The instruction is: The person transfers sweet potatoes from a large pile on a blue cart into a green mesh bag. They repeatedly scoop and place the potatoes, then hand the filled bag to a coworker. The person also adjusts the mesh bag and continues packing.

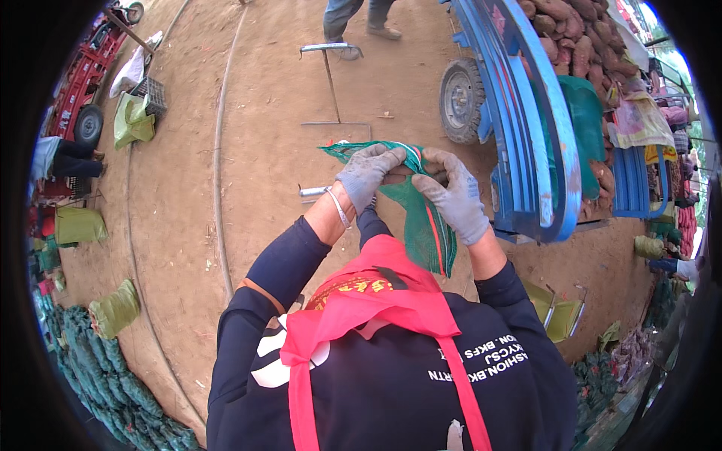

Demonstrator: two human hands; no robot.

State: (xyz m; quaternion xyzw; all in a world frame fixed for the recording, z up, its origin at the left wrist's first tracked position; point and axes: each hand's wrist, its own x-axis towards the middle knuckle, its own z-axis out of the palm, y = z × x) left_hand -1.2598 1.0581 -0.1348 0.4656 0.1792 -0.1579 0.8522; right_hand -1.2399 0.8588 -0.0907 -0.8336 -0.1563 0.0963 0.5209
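Both hands wear grey work gloves and are raised in front of my chest. My left hand [369, 172] pinches the gathered top of a green mesh bag [420, 228], which has red and white stripes. My right hand [454, 194] holds the same bag's edge close beside it, fingertips nearly meeting the left ones. One end of the mesh sticks out to the left; the rest hangs down between my forearms, above my red apron [389, 315]. The mesh looks flat, with nothing visible inside.
A blue metal cart [541, 141] loaded with sweet potatoes [581, 39] stands at the right. Ahead, a metal stand [333, 84] is on the dirt ground near a person's legs [361, 22]. Hoses cross the ground at left; filled green sacks [107, 377] lie at lower left.
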